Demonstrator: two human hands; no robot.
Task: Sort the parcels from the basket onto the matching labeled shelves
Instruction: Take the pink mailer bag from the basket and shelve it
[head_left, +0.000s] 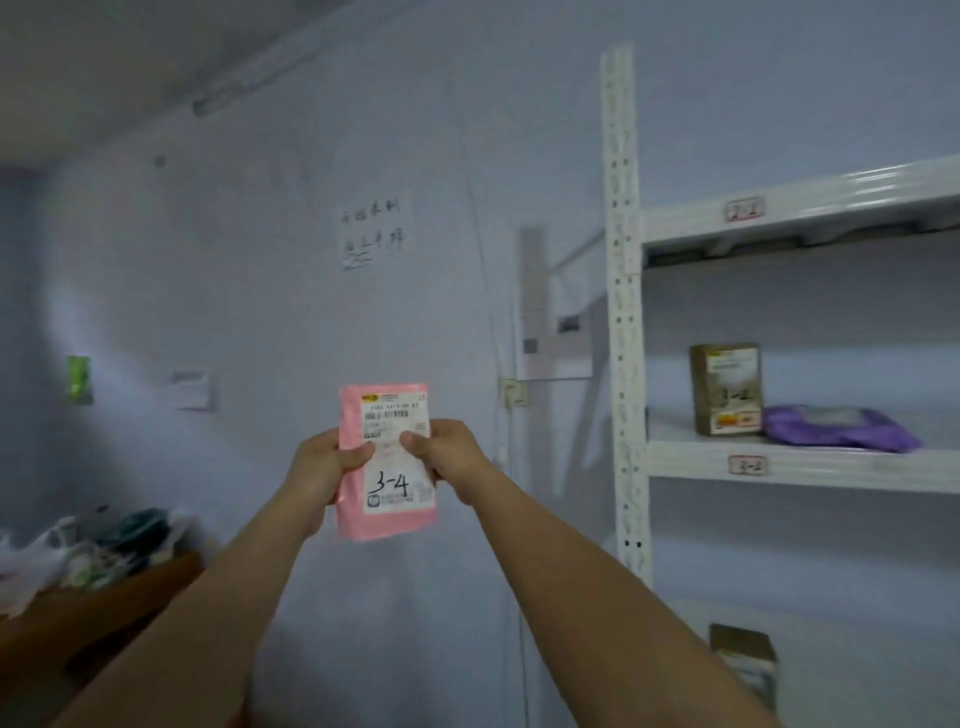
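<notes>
I hold a pink parcel (387, 522) upright in front of the wall, at the middle of the view. Its white shipping label carries a handwritten "3-4". My left hand (324, 467) grips its left edge and my right hand (447, 452) grips its right edge, thumbs on the label. To the right stands a white metal shelf unit (626, 364). One shelf (810, 465) carries a small red-framed label and holds a brown box parcel (726, 387) and a purple bag parcel (839, 426). The shelf above (810, 208) has its own label. The basket is not in view.
A wooden table (78, 629) at the lower left is piled with plastic bags and clutter. Paper notes hang on the wall (374, 228). Another boxed parcel (745, 660) sits on a lower shelf at the bottom right.
</notes>
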